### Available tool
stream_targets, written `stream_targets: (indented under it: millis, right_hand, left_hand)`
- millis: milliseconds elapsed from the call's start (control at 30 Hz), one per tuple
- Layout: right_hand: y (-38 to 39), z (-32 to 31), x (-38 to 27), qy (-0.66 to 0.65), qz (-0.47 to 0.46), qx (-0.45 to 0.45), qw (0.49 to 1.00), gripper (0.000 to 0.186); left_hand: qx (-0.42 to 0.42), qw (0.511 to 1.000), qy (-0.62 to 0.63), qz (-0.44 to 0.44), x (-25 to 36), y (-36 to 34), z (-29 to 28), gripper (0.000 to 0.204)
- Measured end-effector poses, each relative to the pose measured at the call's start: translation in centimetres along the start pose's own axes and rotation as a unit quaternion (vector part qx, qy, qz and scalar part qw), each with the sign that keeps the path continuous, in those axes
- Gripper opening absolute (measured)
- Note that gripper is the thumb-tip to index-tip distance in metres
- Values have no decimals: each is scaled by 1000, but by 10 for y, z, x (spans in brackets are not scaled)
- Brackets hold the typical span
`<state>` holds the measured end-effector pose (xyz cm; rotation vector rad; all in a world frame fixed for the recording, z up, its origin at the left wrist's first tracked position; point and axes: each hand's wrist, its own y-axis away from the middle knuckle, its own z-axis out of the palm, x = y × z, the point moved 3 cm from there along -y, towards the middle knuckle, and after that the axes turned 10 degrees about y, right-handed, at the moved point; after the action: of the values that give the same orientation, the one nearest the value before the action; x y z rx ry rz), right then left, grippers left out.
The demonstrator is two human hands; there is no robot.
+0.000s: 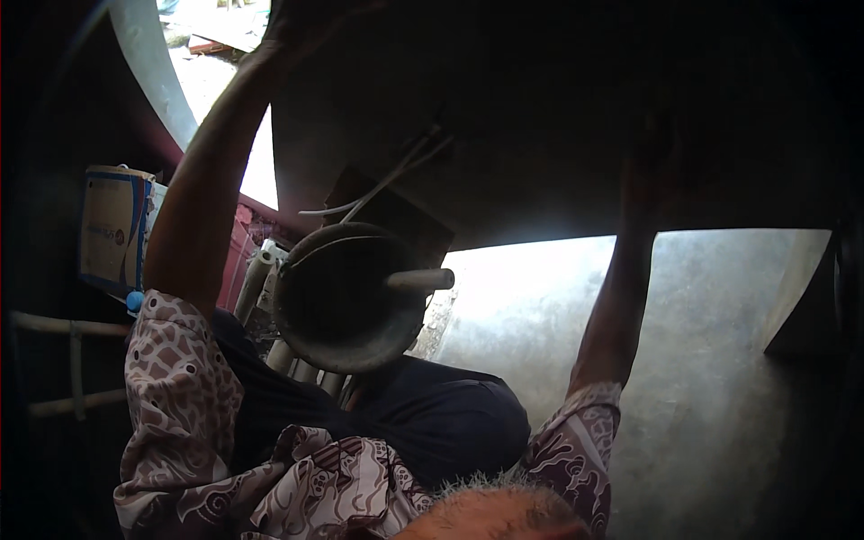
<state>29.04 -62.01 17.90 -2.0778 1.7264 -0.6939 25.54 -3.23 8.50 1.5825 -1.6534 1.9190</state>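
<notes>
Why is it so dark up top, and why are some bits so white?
Head view: the big dark sheet blocks the daylight, so both raised hands, left hand and right hand, are nearly black shapes; the gaps behind glare white; the edges bend and fade to black.

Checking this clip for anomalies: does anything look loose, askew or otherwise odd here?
Pale cords hang loose from the dark overhead surface down toward a round dark pan with a pale rod sticking out. Both hands are raised: the left hand and right hand sit in deep shadow, so their grips cannot be told.
</notes>
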Motion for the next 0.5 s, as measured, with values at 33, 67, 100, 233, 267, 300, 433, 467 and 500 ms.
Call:
stream_targets:
  millis: [33,67,100,233,267,300,433,467,500]
  right_hand:
    - [16,66,-111,39,-112,66,991,55]
    - [45,64,-199,176,-185,180,950,54]
    - [64,26,-295,274,-205,325,881,54]
    - [42,6,-210,159,-158,240,945,55]
    - [37,9,-197,91,-138,210,964,56]
    - [42,14,-183,34,-115,170,978,56]
    - [67,39,-245,152,-180,211,949,52]
    - [83,47,-255,209,-215,237,924,51]
    - [96,55,-246,208,-234,228,922,49]
  left_hand:
    - [-8,996,-85,-10,-32,6,-34,101]
    - [-20,993,-112,-24,-58,20,-38,101]
    - [-14,989,-146,-26,-61,21,-66,101]
    - [-20,994,-107,-16,-44,23,-19,100]
    - [-16,993,-118,-7,-32,19,-29,99]
    - [-16,993,-117,-3,-29,16,-34,99]
    - [-22,992,-126,-15,-38,19,-50,98]
    - [-20,991,-130,-14,-42,22,-47,98]
    - [-18,991,-133,-10,-43,25,-45,98]
